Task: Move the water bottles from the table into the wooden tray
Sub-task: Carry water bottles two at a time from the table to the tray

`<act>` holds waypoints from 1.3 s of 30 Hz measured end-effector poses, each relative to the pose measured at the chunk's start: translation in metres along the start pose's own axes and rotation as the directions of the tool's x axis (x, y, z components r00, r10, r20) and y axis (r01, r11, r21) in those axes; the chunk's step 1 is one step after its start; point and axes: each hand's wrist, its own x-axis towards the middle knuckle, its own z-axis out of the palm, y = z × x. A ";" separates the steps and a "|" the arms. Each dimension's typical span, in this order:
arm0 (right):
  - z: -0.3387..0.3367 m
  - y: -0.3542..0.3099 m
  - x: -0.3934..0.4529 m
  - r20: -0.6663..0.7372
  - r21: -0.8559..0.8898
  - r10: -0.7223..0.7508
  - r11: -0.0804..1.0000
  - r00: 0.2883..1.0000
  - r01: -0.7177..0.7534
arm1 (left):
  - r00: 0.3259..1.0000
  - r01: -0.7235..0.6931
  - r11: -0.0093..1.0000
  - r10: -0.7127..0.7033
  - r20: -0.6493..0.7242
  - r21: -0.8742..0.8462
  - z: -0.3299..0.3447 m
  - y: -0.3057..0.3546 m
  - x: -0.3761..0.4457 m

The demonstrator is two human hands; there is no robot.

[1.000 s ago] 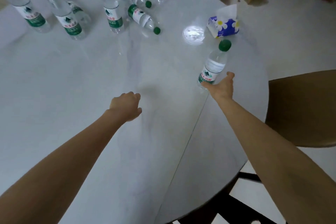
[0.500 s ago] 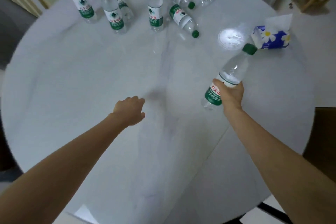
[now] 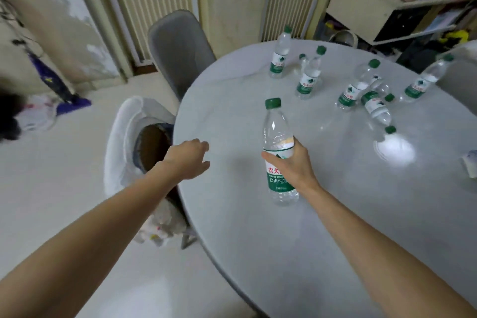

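My right hand [image 3: 294, 165] grips a clear water bottle [image 3: 277, 137] with a green cap and green label, held upright above the round white table [image 3: 322, 214]. My left hand [image 3: 189, 159] hovers over the table's left edge with loosely curled fingers and holds nothing. Several more bottles stand or lie at the table's far side, among them an upright one [image 3: 280, 55] and a lying one [image 3: 376, 111]. A brown wooden tray [image 3: 152, 147] shows partly on a white chair left of the table, half hidden by the table edge and my left wrist.
A grey chair [image 3: 178, 46] stands behind the table's left side. The white chair [image 3: 121, 137] holding the tray sits against the table edge. Radiators and a cluttered shelf [image 3: 387, 2] line the far wall. A tissue pack [image 3: 471, 162] lies at the right edge.
My view swung left, revealing the chairs and the tray. My right hand carried the bottle left across the table and turned it upright. My left hand shifted to the table's left edge.
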 end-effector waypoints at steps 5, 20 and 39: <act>0.156 -0.070 -0.027 0.090 -0.082 -0.094 0.991 0.991 0.102 | 0.993 0.095 0.994 -0.098 -0.064 -0.054 -0.002 -0.166 -0.070; 0.499 -0.193 0.015 0.272 -0.104 -0.178 0.972 0.946 0.213 | 0.912 0.408 0.909 -0.403 0.075 -0.085 0.005 -0.535 -0.125; 0.595 -0.276 0.337 -0.039 -0.106 -0.046 0.994 0.998 0.042 | 0.999 -0.041 0.999 0.041 -0.033 -0.015 -0.188 -0.648 0.304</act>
